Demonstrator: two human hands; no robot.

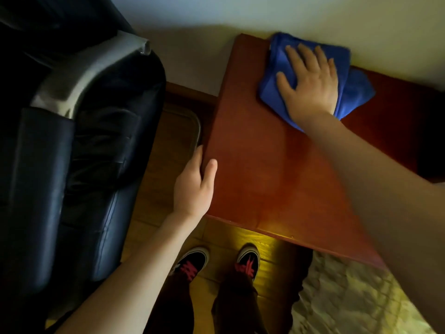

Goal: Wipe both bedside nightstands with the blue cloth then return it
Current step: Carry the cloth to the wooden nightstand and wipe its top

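A reddish-brown wooden nightstand (265,169) fills the middle of the view, its top bare and glossy. The blue cloth (274,68) lies bunched at the far end of the top, close to the wall. My right hand (310,85) presses flat on the cloth with fingers spread, palm down. My left hand (195,184) grips the nightstand's left edge, thumb on top and fingers curled down the side.
A dark leather massage chair (72,153) with a grey arm stands close on the left. The bed's pale quilted cover (349,297) lies at the lower right. My feet in black shoes with pink laces (192,261) stand on the wooden floor before the nightstand.
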